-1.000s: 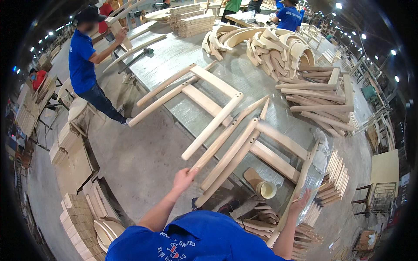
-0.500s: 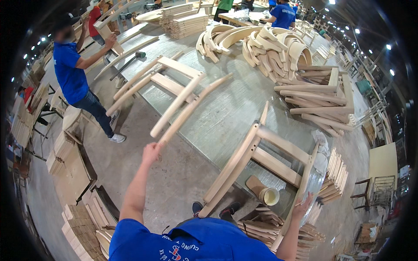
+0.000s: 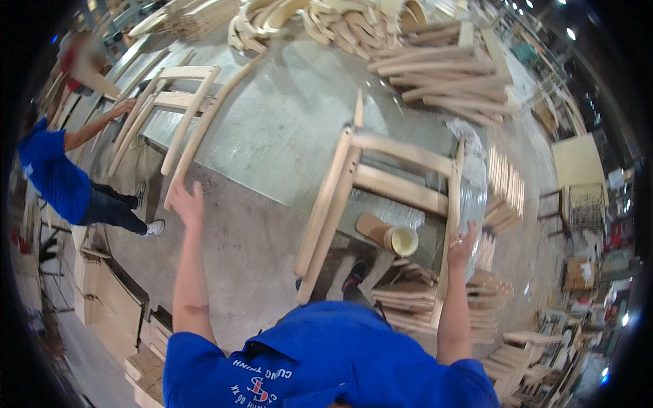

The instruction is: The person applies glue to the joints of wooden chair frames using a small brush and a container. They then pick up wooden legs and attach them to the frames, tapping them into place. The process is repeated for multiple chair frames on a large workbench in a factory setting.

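Note:
My left hand [image 3: 186,204] is at the lower end of a long curved wooden leg [image 3: 215,109], its thumb spread away from the fingers, which touch the wood. This leg lies beside a partly assembled chair frame [image 3: 178,100] at the table's left edge. My right hand [image 3: 460,248] is at the right leg of a nearer chair frame [image 3: 401,188], with a thin pale stick [image 3: 457,240] between its fingers. The stick's kind is unclear. Between this frame's legs stands a cup of pale yellow liquid [image 3: 404,241], beside a brown flat piece [image 3: 372,228].
The table [image 3: 286,136] bears curved wooden parts [image 3: 340,24] and a pile of chair legs [image 3: 442,68] at the far side. A co-worker in blue [image 3: 54,173] reaches to the far frame from the left. Stacked wood strips [image 3: 503,187] stand at the right.
The view has shifted, so the table's things sit further left and higher. My left thumb has come away from the leg it pinched. The co-worker now reaches toward the far frame.

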Available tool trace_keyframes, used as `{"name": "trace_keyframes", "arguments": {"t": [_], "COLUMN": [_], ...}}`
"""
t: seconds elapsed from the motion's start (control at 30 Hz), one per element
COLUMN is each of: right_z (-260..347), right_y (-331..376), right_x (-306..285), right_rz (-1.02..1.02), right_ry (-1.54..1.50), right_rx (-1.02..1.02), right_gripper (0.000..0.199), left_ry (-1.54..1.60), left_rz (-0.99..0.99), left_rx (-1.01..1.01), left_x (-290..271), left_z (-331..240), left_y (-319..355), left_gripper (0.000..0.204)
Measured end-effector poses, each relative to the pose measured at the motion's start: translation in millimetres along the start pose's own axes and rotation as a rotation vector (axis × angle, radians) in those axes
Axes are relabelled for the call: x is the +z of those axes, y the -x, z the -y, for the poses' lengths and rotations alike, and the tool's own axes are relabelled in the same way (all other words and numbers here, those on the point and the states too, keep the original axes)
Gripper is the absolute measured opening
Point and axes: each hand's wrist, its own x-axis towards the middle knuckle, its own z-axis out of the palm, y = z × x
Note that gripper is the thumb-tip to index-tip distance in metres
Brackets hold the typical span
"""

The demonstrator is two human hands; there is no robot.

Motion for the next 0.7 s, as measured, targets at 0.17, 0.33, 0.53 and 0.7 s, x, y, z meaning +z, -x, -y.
{"name": "trace_keyframes", "arguments": {"t": [0.17, 0.33, 0.53, 0.7], "right_z": [-13, 5, 55, 25], "right_y": [6, -3, -2, -2], "right_x": [-3, 2, 31, 8], "right_rz": [-0.03, 0.026, 0.131, -0.021], "right_ry": [-0.152, -0.145, -0.446, -0.257], "right_rx": [0.16, 0.06, 0.14, 0.05], "right_gripper": [0.059, 0.057, 0.053, 0.049], "left_ry": [0.732, 0.803, 0.452, 0.346], "left_rz": [0.997, 1.051, 0.753, 0.303], "left_rx": [-0.091, -0.185, -0.189, 0.516], "left_x": [-24, -27, -11, -43], "left_z": [-111, -138, -109, -193], "left_y": [166, 195, 145, 165], "left_gripper": [0.038, 0.032, 0.031, 0.05]}}
